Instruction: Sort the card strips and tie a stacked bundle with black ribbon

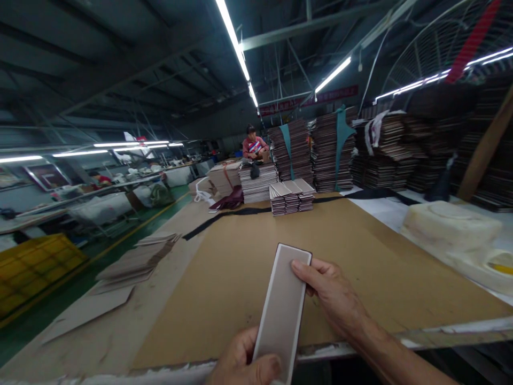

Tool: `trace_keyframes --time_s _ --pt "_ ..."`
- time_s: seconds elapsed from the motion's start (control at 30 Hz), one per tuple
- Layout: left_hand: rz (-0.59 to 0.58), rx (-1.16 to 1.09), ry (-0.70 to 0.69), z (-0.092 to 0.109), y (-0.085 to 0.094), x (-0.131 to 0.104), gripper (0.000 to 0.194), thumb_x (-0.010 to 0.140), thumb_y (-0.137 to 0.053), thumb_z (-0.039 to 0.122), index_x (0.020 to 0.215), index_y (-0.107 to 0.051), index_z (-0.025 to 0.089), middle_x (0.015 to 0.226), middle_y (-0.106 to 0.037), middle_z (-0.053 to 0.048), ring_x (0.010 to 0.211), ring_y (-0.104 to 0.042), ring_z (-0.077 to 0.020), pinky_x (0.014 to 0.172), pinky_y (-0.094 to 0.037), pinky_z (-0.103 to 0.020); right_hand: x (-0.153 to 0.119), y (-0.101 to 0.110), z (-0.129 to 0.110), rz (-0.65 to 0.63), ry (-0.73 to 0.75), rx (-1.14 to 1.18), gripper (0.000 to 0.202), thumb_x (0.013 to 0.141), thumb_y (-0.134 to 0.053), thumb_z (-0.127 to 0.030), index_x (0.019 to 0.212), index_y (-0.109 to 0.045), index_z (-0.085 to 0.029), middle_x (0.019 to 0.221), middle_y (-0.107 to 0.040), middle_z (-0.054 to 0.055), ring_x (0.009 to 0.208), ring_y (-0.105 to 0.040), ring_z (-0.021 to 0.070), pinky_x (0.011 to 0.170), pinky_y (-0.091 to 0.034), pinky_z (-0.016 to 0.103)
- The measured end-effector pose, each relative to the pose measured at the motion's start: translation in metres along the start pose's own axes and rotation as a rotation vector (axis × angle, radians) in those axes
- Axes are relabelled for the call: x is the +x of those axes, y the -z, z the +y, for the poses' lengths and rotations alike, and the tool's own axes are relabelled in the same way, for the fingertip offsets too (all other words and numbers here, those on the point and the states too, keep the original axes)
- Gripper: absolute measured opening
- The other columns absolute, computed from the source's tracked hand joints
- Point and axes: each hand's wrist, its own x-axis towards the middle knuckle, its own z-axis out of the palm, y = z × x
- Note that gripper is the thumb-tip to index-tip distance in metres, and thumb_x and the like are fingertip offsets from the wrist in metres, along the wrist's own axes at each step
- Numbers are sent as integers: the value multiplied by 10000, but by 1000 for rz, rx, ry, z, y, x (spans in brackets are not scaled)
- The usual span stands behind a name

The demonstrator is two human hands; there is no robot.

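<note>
A long, flat rectangular panel (280,310), greyish-beige with a pale border and a dark edge, is held tilted above the front of the table. My right hand (326,283) pinches its upper right edge, thumb on the face and fingers behind. Around the lower end, my left hand (244,361) is closed, with its thumb across the face; the picture's bottom edge cuts this hand off. Beyond the panel, several small stacks of similar pale, dark-edged pieces (292,197) stand on the brown board (224,267) that covers the table.
Flat grey-brown sheets (136,262) lie fanned out at the left. A cream plastic container (452,224) stands at the right. Tall piles of dark panels (334,152) line the back, where a co-worker (255,145) sits. A black strip (240,212) crosses the board's far side.
</note>
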Motion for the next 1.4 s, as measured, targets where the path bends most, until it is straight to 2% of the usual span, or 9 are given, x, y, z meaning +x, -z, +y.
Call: trace_keyframes --time_s 0.1,0.2,0.3,0.43,0.8,1.03,1.23,1.3,1.4 --pt "-24 -96 36 17 -8 2 687 762 -704 677 1131 -641 101 1071 -701 -184 907 -687 -246 778 -520 -295 -7 -4 -2 -51 -20 -24 512 752 -723 -641 859 -732 -140 686 -628 30 604 -479 132 574 -339 253" --pt "-55 -269 -19 19 -20 10 595 819 -677 618 1106 -624 99 1037 -709 -210 857 -716 -251 719 -541 -285 -14 -10 -9 -156 -63 0 494 769 -712 -629 840 -714 -141 651 -627 27 547 -481 119 524 -330 239" --pt "-207 -464 -95 13 -29 18 623 818 -673 623 1137 -637 89 989 -720 -189 835 -725 -244 737 -558 -279 -19 -13 -16 -241 -89 34 480 770 -713 -623 758 -681 -145 571 -574 5 472 -435 96 473 -304 225" --pt "-351 -614 -108 6 -34 28 768 850 -499 756 1244 -600 104 882 -718 -131 712 -715 -207 674 -576 -281 -19 -12 -16 -196 -60 -14 477 769 -723 -616 715 -674 -144 561 -557 0 496 -437 81 496 -321 205" --pt "-184 -404 -104 0 -36 26 796 834 -489 780 1256 -557 107 857 -700 -132 643 -676 -176 593 -525 -242 -15 -13 -20 -94 -99 -4 481 680 -787 -618 757 -678 -156 548 -530 -16 459 -454 95 381 -317 180" --pt "-248 -313 -74 -6 -34 32 896 795 -377 873 1127 -624 78 831 -667 -139 636 -654 -170 583 -501 -231 -16 -7 -14 -80 -133 16 494 642 -810 -619 752 -666 -159 557 -535 -18 468 -446 90 395 -308 180" --pt "-194 -357 -67 2 -35 35 905 760 -468 868 1261 -558 120 803 -677 -105 592 -644 -167 573 -517 -250 -16 -4 -18 -114 -135 -32 502 676 -779 -640 716 -645 -158 555 -547 -17 489 -454 87 458 -349 194" --pt "-190 -309 -52 2 -33 35 895 761 -444 878 1201 -593 113 786 -670 -107 585 -638 -168 564 -510 -248 -16 -2 -16 -104 -128 -27 493 651 -807 -618 691 -616 -165 550 -553 -19 487 -460 90 455 -339 195" --pt "-198 -224 -9 -2 -31 35 925 753 -349 918 927 -674 69 741 -642 -126 570 -614 -157 540 -482 -229 -16 -2 -11 -82 -124 -4 491 621 -834 -592 667 -588 -169 537 -551 -22 478 -456 90 451 -324 197"
